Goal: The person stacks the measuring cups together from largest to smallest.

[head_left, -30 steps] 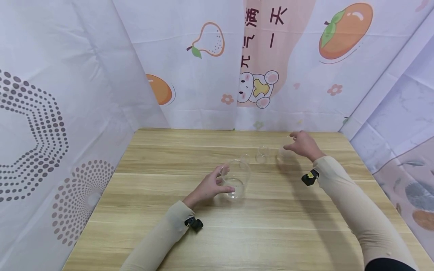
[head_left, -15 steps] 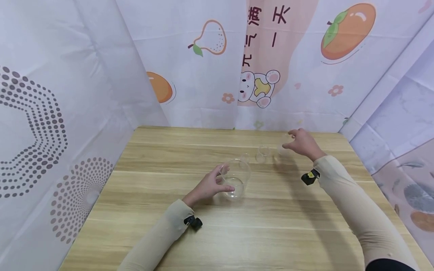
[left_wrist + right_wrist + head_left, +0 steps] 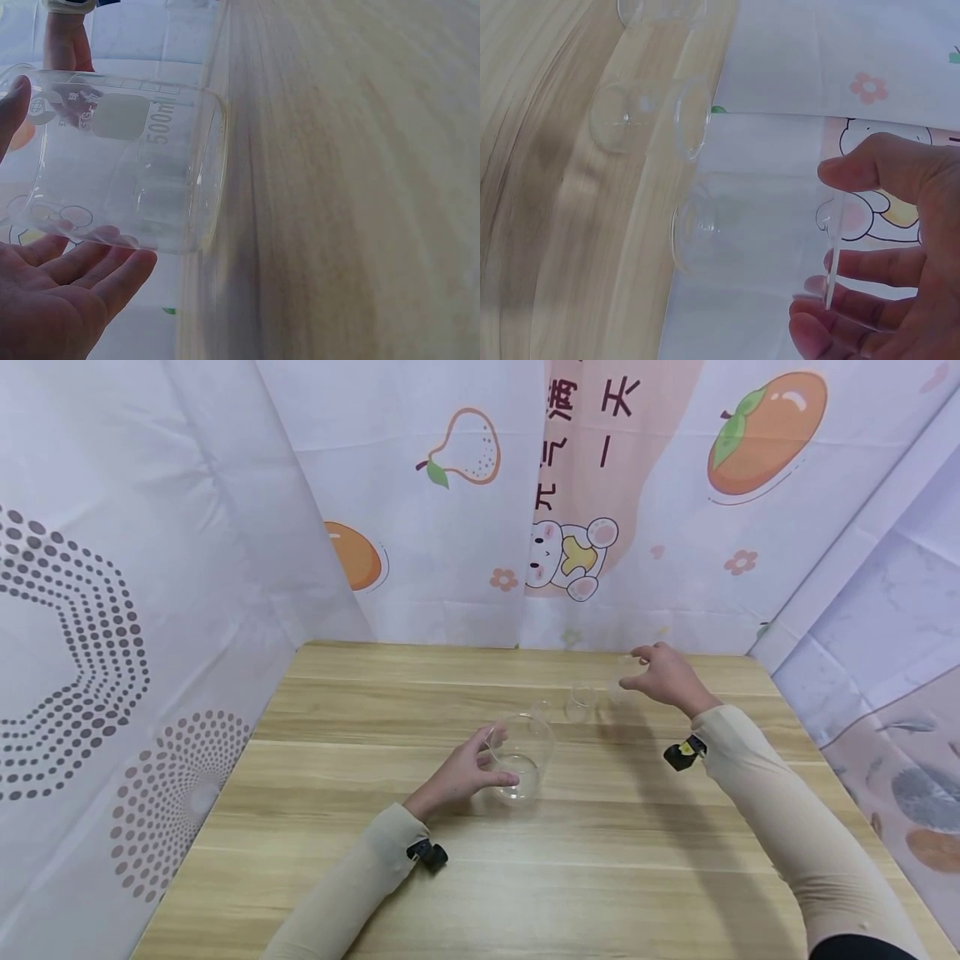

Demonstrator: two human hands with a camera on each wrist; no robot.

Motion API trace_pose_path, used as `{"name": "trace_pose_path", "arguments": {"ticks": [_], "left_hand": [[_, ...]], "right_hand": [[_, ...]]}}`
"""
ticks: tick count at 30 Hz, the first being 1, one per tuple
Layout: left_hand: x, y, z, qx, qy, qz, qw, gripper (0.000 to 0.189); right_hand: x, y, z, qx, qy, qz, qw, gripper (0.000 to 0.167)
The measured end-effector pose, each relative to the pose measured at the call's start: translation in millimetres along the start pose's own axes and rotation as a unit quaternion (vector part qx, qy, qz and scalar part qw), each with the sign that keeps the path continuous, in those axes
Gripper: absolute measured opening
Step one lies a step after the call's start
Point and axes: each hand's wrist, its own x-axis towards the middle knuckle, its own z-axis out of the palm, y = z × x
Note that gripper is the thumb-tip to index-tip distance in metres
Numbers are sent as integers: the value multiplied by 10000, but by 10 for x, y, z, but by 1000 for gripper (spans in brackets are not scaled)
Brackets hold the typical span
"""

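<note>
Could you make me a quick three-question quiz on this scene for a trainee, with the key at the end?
1. What volume is printed on the beaker in the left hand?
2. True or false: the beaker is nearer the person than the clear vessel in the right hand.
3. Where does the right hand grip its clear vessel? a) Around the base b) Near the rim c) Halfway down

Key: 1. 500 ml. 2. True. 3. b.

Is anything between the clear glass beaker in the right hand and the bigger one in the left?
Yes: a small, clear, round glass vessel stands roughly between them, and a smaller one sits just beyond the large clear glass beaker.
</note>
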Motion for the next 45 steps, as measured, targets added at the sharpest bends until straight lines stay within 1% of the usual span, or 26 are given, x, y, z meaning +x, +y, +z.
{"name": "trace_pose_path", "arguments": {"ticks": [9,15,21,28,36,45], "left_hand": [[-1,-4,-4,-25,-22,-9,10000,96],[-2,-2,-4,8,-11,-60,10000,96],[-9,10,-2,26,-6,-79,10000,95],[-21,28,-1,15,-45,36,10000,94],[-18,26,5,29,-1,-42,10000,92],[-14,29,12,44,-10,-21,10000,91]], "right_hand": [[1,-56,9,94,28,-187,9998,64],[1,-93,9,53,60,-275,9996,64],[-19,-149,-13,66,31,-297,9995,63],[-50,-199,-14,129,-2,-320,9994,63],[-48,-238,-9,144,-15,-361,9992,63],[-73,-286,-23,188,-13,-451,9988,62]]}}
